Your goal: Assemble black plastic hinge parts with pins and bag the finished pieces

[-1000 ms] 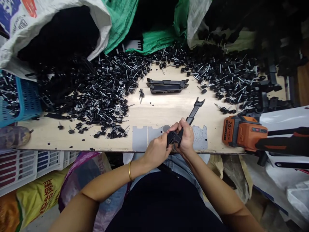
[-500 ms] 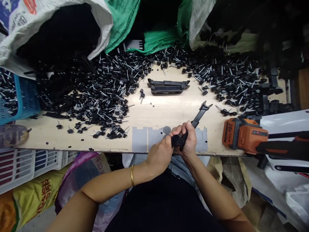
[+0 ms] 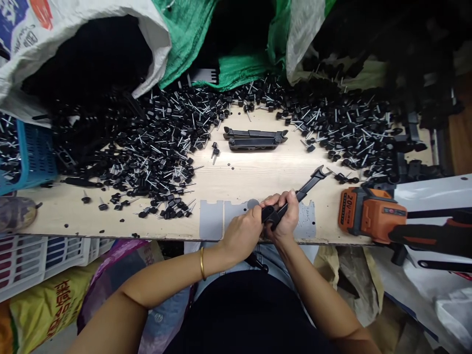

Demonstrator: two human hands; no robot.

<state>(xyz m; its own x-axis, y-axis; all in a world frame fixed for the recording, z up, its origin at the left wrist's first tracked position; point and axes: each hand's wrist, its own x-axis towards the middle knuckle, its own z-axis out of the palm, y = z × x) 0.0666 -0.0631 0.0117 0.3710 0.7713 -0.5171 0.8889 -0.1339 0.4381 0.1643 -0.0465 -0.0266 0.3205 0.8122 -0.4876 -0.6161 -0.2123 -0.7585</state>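
Note:
Both my hands are closed around a black plastic arm with a forked end (image 3: 309, 183), held over the front edge of the bench. My left hand (image 3: 245, 230), a gold bangle at its wrist, grips the near end. Farther along it, my right hand (image 3: 289, 214) wraps around the shaft, and the fork points away to the right. Fingers hide much of the near end, so I cannot tell whether another piece is joined there. Beyond the hands, similar black arms (image 3: 254, 142) lie together on the wooden bench (image 3: 250, 179).
Heaps of black knobs with metal pins (image 3: 165, 147) cover the bench's left; another heap (image 3: 342, 123) lies right. An orange cordless tool (image 3: 372, 214) rests at the right front. A blue basket (image 3: 35, 152) stands left. White (image 3: 157, 34) and green sacks (image 3: 239, 71) line the back.
The forked end has swung slightly to the right, with both hands still gripping the arm. The whole view has shifted a little. The pieces on the bench look unmoved.

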